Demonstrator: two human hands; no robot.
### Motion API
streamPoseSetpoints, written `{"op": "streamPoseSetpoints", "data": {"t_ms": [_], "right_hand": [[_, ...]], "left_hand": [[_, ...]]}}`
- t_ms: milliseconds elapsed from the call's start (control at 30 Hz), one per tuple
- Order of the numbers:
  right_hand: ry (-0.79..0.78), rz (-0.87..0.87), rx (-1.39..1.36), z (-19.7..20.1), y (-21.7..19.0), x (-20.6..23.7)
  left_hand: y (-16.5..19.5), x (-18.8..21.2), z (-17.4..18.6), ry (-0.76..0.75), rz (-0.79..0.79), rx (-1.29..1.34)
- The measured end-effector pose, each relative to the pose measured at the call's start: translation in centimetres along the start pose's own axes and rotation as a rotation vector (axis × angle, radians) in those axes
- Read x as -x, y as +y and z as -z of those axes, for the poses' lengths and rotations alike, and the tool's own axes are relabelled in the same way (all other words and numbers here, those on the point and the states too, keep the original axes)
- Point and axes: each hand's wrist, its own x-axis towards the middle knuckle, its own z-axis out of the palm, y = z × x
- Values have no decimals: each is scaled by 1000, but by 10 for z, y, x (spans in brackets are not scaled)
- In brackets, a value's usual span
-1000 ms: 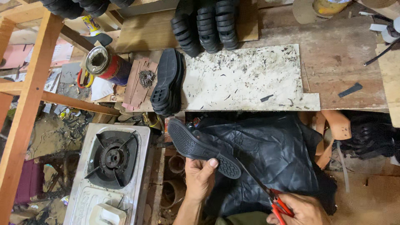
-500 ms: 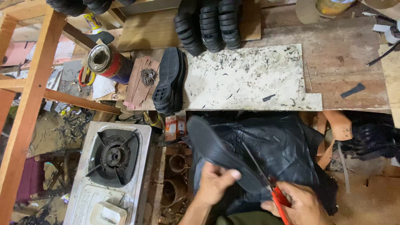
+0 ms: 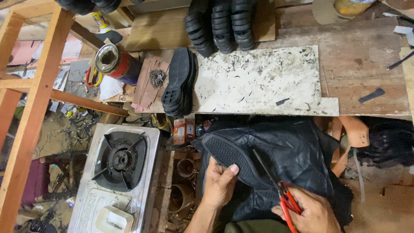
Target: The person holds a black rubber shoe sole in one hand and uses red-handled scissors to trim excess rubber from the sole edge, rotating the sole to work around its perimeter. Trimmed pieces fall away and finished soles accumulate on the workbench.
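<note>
Left hand (image 3: 220,183) clamped on a black shoe sole (image 3: 230,157), held tread-up over the black sheet (image 3: 302,155) just below the bench's (image 3: 366,73) near edge. Sole's long axis runs upper-left to lower-right. Right hand (image 3: 312,211) closed on red-handled scissors (image 3: 280,190), blades along the sole's right edge. Left hand nearer the sole's middle.

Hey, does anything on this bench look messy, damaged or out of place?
Yes. The white board is stained and strewn with black trimmings, and a black scrap lies loose on the wood. The left hand holds a sole; the right hand holds red-handled scissors.
</note>
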Motion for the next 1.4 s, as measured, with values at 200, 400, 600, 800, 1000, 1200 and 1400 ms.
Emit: {"op": "streamPoseSetpoints", "data": {"t_ms": [200,400,600,800,1000,1200,1400], "right_hand": [[-31,80,176,14,-36,-16],[-155,-150,136,18,-52,-20],[-76,259,70,18,-27,-9],[-110,43,-31,18,-25,-7],[-76,114,102,16,-31,-13],[-149,116,89,17,-14,-6],[-230,-162,-165,26,-9,-3]], "left_hand": [[-7,8,9,-150,66,-74],[-4,14,18,-166,156,-110],[4,13,19,-177,200,-165],[5,8,16,-146,155,-117],[2,13,10,-243,183,-142],[7,14,19,-236,194,-227],[10,9,29,-144,120,-219]]}}
